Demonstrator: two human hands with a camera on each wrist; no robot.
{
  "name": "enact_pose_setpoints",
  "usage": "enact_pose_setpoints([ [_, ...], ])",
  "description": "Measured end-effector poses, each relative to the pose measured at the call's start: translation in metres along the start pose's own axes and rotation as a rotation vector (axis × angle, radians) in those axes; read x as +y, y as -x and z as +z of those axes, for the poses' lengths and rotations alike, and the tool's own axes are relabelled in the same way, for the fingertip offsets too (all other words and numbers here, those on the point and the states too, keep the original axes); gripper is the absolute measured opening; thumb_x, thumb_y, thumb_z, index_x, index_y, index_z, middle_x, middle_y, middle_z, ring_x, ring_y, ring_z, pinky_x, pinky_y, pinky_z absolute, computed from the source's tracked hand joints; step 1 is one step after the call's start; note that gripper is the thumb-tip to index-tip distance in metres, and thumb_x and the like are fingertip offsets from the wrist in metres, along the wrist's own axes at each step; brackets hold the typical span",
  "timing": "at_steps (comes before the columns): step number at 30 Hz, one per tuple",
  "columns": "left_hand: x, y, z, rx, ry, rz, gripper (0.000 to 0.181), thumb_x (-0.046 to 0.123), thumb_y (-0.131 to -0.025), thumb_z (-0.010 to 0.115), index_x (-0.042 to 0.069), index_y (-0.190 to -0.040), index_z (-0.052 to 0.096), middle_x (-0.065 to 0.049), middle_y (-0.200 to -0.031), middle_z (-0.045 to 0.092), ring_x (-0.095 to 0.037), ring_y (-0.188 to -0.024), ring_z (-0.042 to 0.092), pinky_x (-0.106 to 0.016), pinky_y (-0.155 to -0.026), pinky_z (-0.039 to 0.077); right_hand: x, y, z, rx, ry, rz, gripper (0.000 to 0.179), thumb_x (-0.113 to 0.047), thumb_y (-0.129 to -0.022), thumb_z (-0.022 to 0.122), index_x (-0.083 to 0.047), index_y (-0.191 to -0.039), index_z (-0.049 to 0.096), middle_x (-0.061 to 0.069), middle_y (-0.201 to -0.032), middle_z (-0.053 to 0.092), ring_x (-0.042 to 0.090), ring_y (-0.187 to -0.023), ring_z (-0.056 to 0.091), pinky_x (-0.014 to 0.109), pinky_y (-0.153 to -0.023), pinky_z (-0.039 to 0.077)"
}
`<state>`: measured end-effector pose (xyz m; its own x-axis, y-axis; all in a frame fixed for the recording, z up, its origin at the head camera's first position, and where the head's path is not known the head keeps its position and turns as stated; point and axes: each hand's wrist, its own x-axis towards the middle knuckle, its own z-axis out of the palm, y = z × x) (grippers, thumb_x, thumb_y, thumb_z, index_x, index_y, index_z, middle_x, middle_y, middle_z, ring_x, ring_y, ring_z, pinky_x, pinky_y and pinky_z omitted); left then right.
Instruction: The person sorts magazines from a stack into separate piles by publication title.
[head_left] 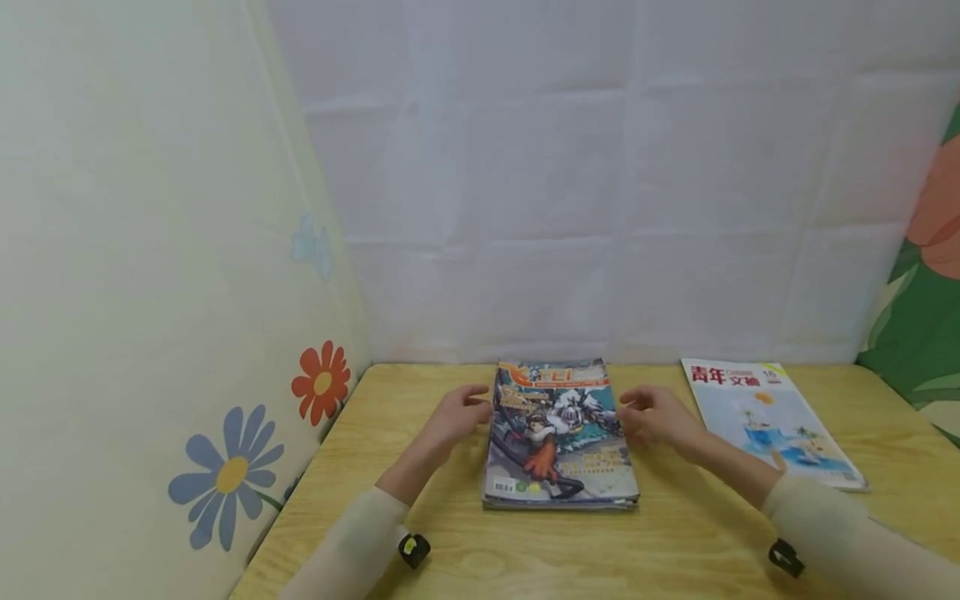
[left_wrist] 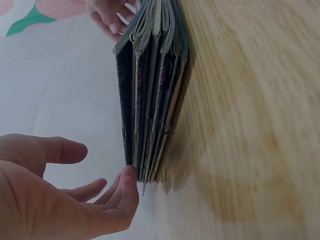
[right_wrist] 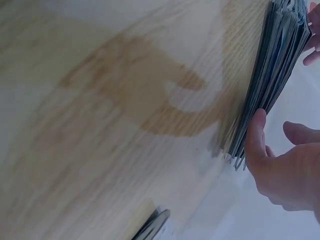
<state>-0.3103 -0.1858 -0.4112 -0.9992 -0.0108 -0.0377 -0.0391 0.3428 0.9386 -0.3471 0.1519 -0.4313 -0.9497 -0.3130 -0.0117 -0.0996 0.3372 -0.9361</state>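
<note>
A stack of magazines (head_left: 558, 433) lies on the wooden table, with a colourful comic-style cover uppermost. My left hand (head_left: 455, 419) is at its left side, fingers loosely bent and thumb apart. In the left wrist view, a fingertip of that hand (left_wrist: 75, 197) is right at the spines of the stack (left_wrist: 150, 95). My right hand (head_left: 660, 417) is at the opposite side. The right wrist view has that hand's (right_wrist: 285, 162) fingertip against the page edges of the stack (right_wrist: 275, 60), thumb held away. Neither hand grips the magazines.
To the right lies another magazine (head_left: 772, 417) with a pale blue cover and red lettering, partly behind the right forearm. A white cloth (head_left: 562, 183) hangs behind the table (head_left: 450, 533). A flower-printed panel (head_left: 150, 292) stands on the left, another patterned one (head_left: 930, 275) on the right.
</note>
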Motion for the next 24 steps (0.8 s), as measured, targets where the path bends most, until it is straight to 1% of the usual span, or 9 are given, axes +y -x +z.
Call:
enact_pose_setpoints([
  [3, 0.0013, -0.001, 0.001, -0.026, -0.016, -0.019, 0.062, 0.011, -0.091, 0.061, -0.008, -0.148, 0.044, -0.028, -0.129, 0.061, -0.038, -0.11, 0.063, -0.051, -0.095, 0.051, -0.0009, 0.0, 0.001, 0.007, 0.033, 0.051, 0.047, -0.011, -0.098, 0.067, 0.017, -0.132, 0.05, 0.022, -0.104, 0.067, 0.028, -0.081, 0.069, 0.04, -0.068, 0.06],
  [6, 0.0017, -0.0014, 0.0027, -0.051, -0.061, -0.027, 0.063, 0.012, -0.093, 0.061, -0.012, -0.147, 0.041, -0.029, -0.129, 0.06, -0.038, -0.109, 0.064, -0.05, -0.094, 0.052, -0.001, 0.0005, 0.0012, 0.011, 0.057, 0.06, 0.05, -0.014, -0.098, 0.068, 0.017, -0.134, 0.051, 0.021, -0.107, 0.068, 0.027, -0.084, 0.069, 0.04, -0.069, 0.06],
  [9, 0.0011, -0.0013, 0.0044, -0.057, -0.112, -0.029, 0.059, 0.014, -0.094, 0.062, -0.015, -0.143, 0.045, -0.029, -0.129, 0.061, -0.036, -0.108, 0.065, -0.048, -0.095, 0.052, -0.001, 0.001, 0.0018, -0.012, 0.085, 0.041, 0.045, -0.015, -0.099, 0.067, 0.016, -0.131, 0.056, 0.017, -0.1, 0.069, 0.026, -0.083, 0.068, 0.04, -0.069, 0.059],
  [11, 0.0007, -0.0009, 0.0051, -0.065, -0.141, -0.032, 0.055, 0.014, -0.094, 0.062, -0.014, -0.14, 0.05, -0.027, -0.128, 0.062, -0.034, -0.106, 0.065, -0.048, -0.093, 0.052, -0.0013, 0.0015, 0.0028, -0.032, 0.1, 0.029, 0.041, -0.015, -0.099, 0.067, 0.015, -0.128, 0.06, 0.014, -0.095, 0.07, 0.025, -0.082, 0.068, 0.04, -0.069, 0.059],
  [14, -0.0004, -0.0009, 0.0062, -0.085, -0.153, -0.031, 0.05, 0.012, -0.094, 0.061, -0.012, -0.137, 0.055, -0.023, -0.128, 0.063, -0.031, -0.105, 0.064, -0.047, -0.093, 0.052, -0.0026, 0.002, 0.0045, -0.04, 0.121, 0.027, 0.038, -0.015, -0.099, 0.067, 0.013, -0.124, 0.064, 0.012, -0.092, 0.07, 0.023, -0.08, 0.067, 0.039, -0.069, 0.059],
  [16, 0.0, 0.0, 0.0064, -0.094, -0.147, -0.031, 0.049, 0.011, -0.094, 0.061, -0.011, -0.137, 0.056, -0.022, -0.127, 0.063, -0.03, -0.104, 0.064, -0.047, -0.092, 0.053, -0.0042, 0.0025, 0.0058, -0.038, 0.124, 0.034, 0.036, -0.014, -0.098, 0.068, 0.012, -0.123, 0.065, 0.012, -0.094, 0.07, 0.022, -0.079, 0.067, 0.039, -0.068, 0.059],
  [20, 0.0001, 0.0006, 0.0063, -0.07, -0.116, -0.043, 0.048, 0.011, -0.094, 0.062, -0.01, -0.137, 0.057, -0.021, -0.124, 0.064, -0.029, -0.103, 0.064, -0.047, -0.091, 0.053, -0.0064, 0.0028, 0.008, -0.022, 0.102, 0.061, 0.04, -0.012, -0.098, 0.068, 0.015, -0.126, 0.06, 0.017, -0.099, 0.068, 0.023, -0.078, 0.067, 0.039, -0.068, 0.059],
  [22, -0.0012, 0.0001, 0.0061, -0.064, -0.065, -0.045, 0.047, 0.009, -0.094, 0.062, -0.011, -0.136, 0.057, -0.02, -0.122, 0.065, -0.028, -0.1, 0.064, -0.044, -0.088, 0.054, -0.0069, 0.0029, 0.009, -0.021, 0.082, 0.079, 0.043, -0.011, -0.097, 0.068, 0.018, -0.127, 0.056, 0.02, -0.1, 0.067, 0.024, -0.08, 0.068, 0.039, -0.069, 0.06],
  [24, -0.004, -0.0008, 0.0068, -0.081, 0.031, -0.053, 0.047, 0.006, -0.094, 0.062, -0.012, -0.137, 0.056, -0.021, -0.121, 0.065, -0.027, -0.1, 0.065, -0.041, -0.086, 0.055, -0.0064, 0.0028, 0.01, -0.017, 0.068, 0.097, 0.043, -0.009, -0.097, 0.068, 0.019, -0.127, 0.055, 0.022, -0.101, 0.066, 0.025, -0.082, 0.069, 0.039, -0.071, 0.06],
])
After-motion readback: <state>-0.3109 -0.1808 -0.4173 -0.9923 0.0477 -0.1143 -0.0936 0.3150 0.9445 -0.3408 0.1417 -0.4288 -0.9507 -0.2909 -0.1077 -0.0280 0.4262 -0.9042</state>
